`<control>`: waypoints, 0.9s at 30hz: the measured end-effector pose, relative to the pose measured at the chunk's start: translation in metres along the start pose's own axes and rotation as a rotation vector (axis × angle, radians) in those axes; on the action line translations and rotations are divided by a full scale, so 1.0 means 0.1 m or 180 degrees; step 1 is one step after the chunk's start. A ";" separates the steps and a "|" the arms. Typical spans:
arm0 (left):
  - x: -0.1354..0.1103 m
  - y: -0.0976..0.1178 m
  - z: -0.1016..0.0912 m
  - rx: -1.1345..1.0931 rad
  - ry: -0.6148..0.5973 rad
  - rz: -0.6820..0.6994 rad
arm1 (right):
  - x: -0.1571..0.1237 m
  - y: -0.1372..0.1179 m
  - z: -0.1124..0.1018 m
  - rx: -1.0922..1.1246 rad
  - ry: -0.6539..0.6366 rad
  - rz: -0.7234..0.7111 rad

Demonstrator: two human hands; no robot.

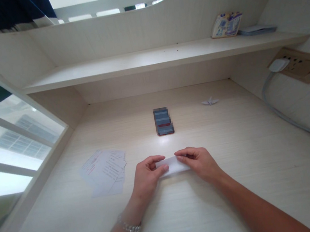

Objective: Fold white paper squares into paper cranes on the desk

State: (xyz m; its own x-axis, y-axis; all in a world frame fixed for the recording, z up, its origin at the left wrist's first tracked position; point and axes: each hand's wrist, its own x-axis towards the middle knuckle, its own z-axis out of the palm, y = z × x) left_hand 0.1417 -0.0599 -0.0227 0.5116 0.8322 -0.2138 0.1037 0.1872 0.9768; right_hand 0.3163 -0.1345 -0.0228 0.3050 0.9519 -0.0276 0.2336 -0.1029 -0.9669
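A white sheet of paper (173, 166), folded into a wide flat strip, is held level between my two hands above the desk. My left hand (149, 172) pinches its left end, thumb on the near face and fingers behind. At the other end my right hand (198, 161) grips the upper right part between thumb and fingers. The paper's right edge is partly hidden by that hand. Just beyond the paper lies a phone (163, 121) with a blurred screen. Farther right sits a small white folded-paper crane (210, 101).
Several written paper sheets (106, 171) overlap on the left of the desk (172, 216). A shelf (122, 64) spans the back, bearing a colourful packet (226, 24) and a thin stack (258, 30). From a plug (279, 65) at right, a grey cable (296, 126) runs down. Rails flank the left side.
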 end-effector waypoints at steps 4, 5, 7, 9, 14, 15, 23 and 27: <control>0.00 -0.01 -0.01 0.0058 -0.0040 0.0068 | -0.01 0.00 0.00 -0.0030 -0.0008 -0.0055; 0.00 -0.01 -0.01 0.0088 -0.0036 0.0099 | -0.01 0.00 0.00 -0.0044 -0.0005 -0.0069; 0.00 -0.02 -0.01 0.0146 -0.0007 0.0168 | -0.01 0.00 -0.01 -0.0053 0.0004 -0.0084; 0.00 -0.02 -0.02 0.0179 -0.0006 0.0203 | -0.01 0.00 -0.01 -0.0045 0.0015 -0.0085; 0.00 0.02 -0.01 0.0161 -0.0081 0.0153 | -0.01 -0.01 -0.03 -0.0033 0.0016 -0.0062; 0.00 0.03 -0.01 0.0148 -0.0079 0.0154 | 0.00 -0.01 -0.03 -0.0029 0.0015 -0.0056; 0.00 0.01 -0.01 0.0248 -0.0043 0.0203 | 0.00 0.00 -0.03 -0.0038 0.0003 -0.0069; 0.00 0.01 -0.01 0.0352 -0.0069 0.0230 | 0.00 0.00 -0.03 -0.0047 -0.0004 -0.0066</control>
State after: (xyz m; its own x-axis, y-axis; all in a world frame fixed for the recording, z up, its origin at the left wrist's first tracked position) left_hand 0.1405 -0.0591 -0.0218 0.5393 0.8298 -0.1437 0.1585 0.0675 0.9850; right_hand 0.3194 -0.1352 -0.0222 0.2987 0.9543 -0.0078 0.2536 -0.0873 -0.9634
